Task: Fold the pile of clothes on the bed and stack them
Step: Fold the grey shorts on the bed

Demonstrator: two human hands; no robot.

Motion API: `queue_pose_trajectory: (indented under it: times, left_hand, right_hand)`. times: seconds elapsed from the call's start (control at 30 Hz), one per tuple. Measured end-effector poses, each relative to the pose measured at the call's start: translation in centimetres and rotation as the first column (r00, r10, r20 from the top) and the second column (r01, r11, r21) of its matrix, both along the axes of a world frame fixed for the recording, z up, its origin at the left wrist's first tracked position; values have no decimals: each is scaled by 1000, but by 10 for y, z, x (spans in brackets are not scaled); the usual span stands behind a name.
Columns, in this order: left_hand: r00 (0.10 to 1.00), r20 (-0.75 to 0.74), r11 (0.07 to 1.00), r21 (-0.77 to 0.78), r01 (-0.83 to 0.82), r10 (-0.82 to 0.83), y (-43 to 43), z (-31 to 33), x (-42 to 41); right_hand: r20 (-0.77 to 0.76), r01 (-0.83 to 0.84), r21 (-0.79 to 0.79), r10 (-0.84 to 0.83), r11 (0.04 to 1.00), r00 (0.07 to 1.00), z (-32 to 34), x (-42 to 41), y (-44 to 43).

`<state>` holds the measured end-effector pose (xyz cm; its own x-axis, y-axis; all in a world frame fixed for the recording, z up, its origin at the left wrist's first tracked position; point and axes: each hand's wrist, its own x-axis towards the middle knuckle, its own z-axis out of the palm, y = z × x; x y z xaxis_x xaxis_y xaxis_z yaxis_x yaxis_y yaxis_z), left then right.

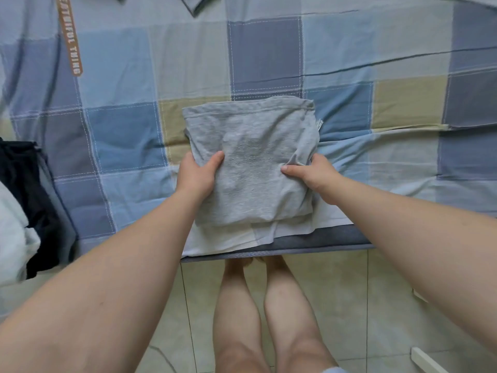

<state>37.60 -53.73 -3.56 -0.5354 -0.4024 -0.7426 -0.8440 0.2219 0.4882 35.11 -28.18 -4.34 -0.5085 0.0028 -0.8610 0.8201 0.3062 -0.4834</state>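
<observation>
**Hands held a folded grey garment (250, 162) at the near edge of the bed (322, 241)**

Both hands were on the garment, one at each side. The left hand (197, 175) held the left edge, with the thumb laid across the top of the cloth and the fingers out of sight beneath it. The right hand (312, 173) held the right edge the same way, thumb on top and fingers curled round a bunched fold of fabric.

The garment was folded into a rough rectangle several layers thick. It had a hemmed band along its far side and a small tag sticking out near the far right corner. It sat over a white folded cloth (242, 240) that showed beneath its near side at the bed's edge. Whether the grey piece rested on that cloth or was lifted just clear of it could not be told.

A checked sheet (123, 135) of blue, grey and tan squares covered the bed, creased in long lines to the right. At the left edge lay a black garment (24, 189) beside a crumpled white garment (10, 238), both well apart from the grey one. A brown strip (69, 36) with white lettering ran down the far left, and a dark-edged collar (193, 5) showed at the top. Below the bed, bare legs (242, 319) stood on a tiled floor (336, 292).
</observation>
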Motion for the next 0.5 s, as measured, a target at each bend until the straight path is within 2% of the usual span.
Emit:
queue_pose_trajectory:
  times: [0.1,0.23,0.33,0.5]
  left_hand:
    - [1000,17,1000,8,-24,24,1,25,0]
    - [996,66,995,74,-66,61,-3,89,5]
    - [992,103,990,117,-80,68,-8,151,16]
    - [985,120,974,174,-145,125,-27,245,49]
  right_hand:
    - [57,39,-5,-39,999,998,20,-6,-1]
    - [76,-10,-23,12,1000,997,82,-9,5]
    - [103,-41,-28,44,999,994,159,-6,0]
    - [50,-83,-20,84,996,995,262,8,-17]
